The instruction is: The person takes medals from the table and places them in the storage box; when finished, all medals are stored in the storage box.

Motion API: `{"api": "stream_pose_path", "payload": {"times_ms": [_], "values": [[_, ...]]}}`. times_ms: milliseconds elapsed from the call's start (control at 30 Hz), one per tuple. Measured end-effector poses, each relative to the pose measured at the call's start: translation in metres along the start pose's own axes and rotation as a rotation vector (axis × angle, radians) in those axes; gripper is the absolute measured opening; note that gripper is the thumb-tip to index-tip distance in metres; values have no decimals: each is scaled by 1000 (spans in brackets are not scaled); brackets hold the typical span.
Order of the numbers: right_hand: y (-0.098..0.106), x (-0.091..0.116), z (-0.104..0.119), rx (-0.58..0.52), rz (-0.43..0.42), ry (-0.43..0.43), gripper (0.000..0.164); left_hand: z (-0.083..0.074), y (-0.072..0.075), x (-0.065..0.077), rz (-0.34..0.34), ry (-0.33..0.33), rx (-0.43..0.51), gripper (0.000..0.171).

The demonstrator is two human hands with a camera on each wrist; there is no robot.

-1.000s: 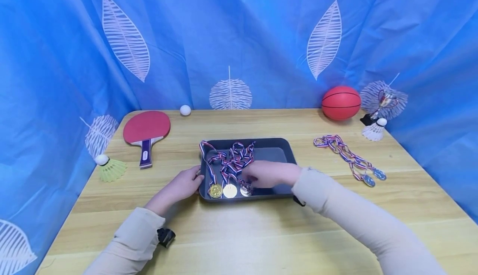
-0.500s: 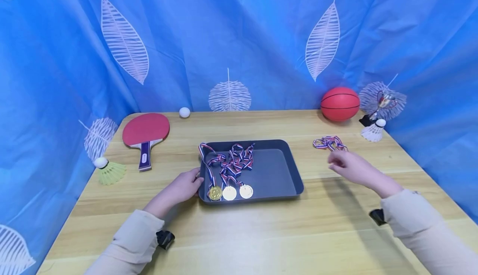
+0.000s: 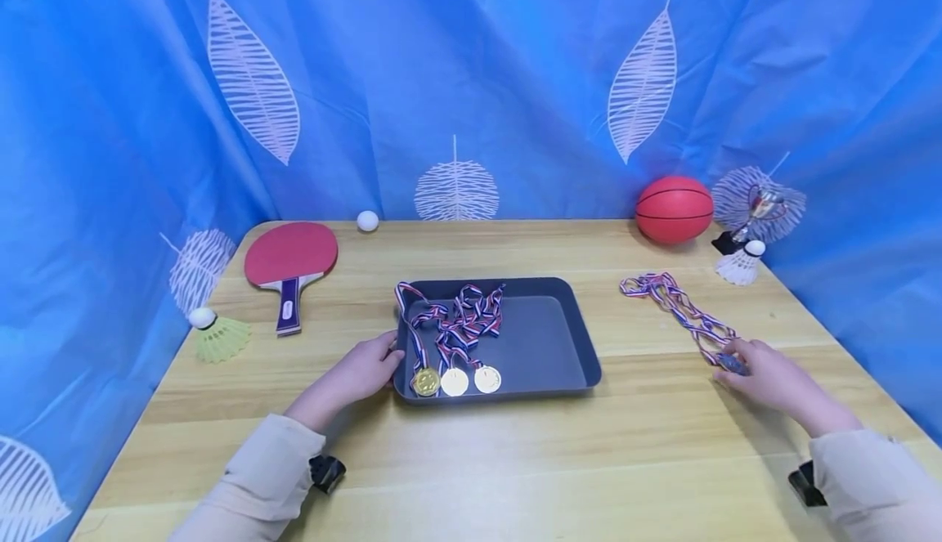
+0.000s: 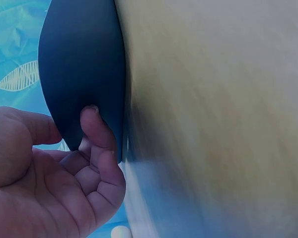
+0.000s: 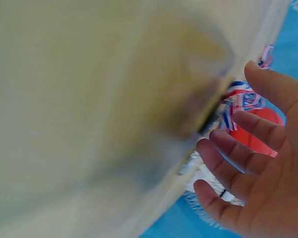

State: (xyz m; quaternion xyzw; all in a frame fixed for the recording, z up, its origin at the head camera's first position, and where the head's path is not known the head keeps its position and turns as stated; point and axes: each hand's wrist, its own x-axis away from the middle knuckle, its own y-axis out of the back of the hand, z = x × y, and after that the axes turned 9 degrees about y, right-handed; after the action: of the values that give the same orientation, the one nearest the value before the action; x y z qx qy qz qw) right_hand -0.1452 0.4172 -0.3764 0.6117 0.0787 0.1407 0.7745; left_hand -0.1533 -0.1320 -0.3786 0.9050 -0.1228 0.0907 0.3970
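A dark baking tray [image 3: 548, 338] holds three medals on striped ribbons, a gold medal [image 3: 426, 382] at its left and two bright, pale ones beside it. My left hand [image 3: 365, 369] grips the tray's left wall; in the left wrist view its thumb and fingers curl around the tray's dark corner [image 4: 82, 59]. To the right, my right hand [image 3: 773, 382] is at a silvery medal [image 3: 733, 364], thumb and fingers spread on either side of it. Its ribbon [image 3: 680, 305] trails away across the table. In the right wrist view the fingers [image 5: 223, 163] are relaxed and apart beside the medal's edge.
A red table tennis paddle [image 3: 290, 256] and a yellow-green shuttlecock [image 3: 221, 338] lie at left, a white ball [image 3: 367, 221] at the back. At back right are a red basketball [image 3: 674, 209], a trophy cup [image 3: 761, 203] and a white shuttlecock [image 3: 739, 266]. Blue curtain surrounds the wooden table [image 3: 515, 460].
My right hand has left the medals in the tray and moved right, over the ribbons, to the medals on the table. The left hand has stayed at the tray's side.
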Motion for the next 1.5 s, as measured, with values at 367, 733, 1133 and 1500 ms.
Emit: {"api": "stream_pose_path", "payload": {"times_ms": [367,733,1133,1500], "values": [[-14,4,-4,17,-110,33,23,3,-1,-1,-22,-61,-22,38],[-12,-5,-8,17,-79,13,17,5,-1,-2,-24,-83,-31,37],[14,-24,4,23,-91,26,8,1,2,-1,14,-55,-15,37],[93,-60,44,32,-224,98,12,2,1,-1,15,-58,-17,39]]}}
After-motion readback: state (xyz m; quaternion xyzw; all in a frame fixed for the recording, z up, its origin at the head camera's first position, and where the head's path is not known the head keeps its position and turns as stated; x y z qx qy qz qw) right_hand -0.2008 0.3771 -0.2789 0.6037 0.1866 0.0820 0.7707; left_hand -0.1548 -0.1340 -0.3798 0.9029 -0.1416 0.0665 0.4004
